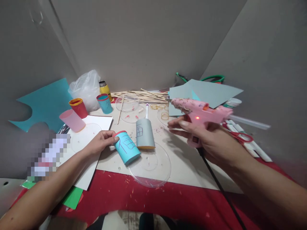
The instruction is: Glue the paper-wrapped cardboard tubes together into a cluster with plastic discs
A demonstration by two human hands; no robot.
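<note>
Between the thumb and fingers of my left hand point(103, 142) is a light-blue paper cylinder point(127, 147) with a red rim and purple drawn lines, tilted over a clear plastic disc point(163, 172). My right hand point(203, 137) is wrapped round a pink hot glue gun point(206, 111). Its red light glows, its nozzle points left, and a clear glue stick point(251, 122) sticks out of the back. Just right of the blue cylinder stands a grey paper cylinder point(145, 133) with a drawn window and a yellow lower rim.
At the left stand a red cup point(79, 108), a pink cup point(72, 120) and another blue cylinder point(105, 103). Behind lie thin wooden sticks point(144, 95) and rubber bands point(165, 116). Grey sheets point(203, 92), red-handled scissors point(242, 137) and the gun's black cord point(220, 188) are at the right.
</note>
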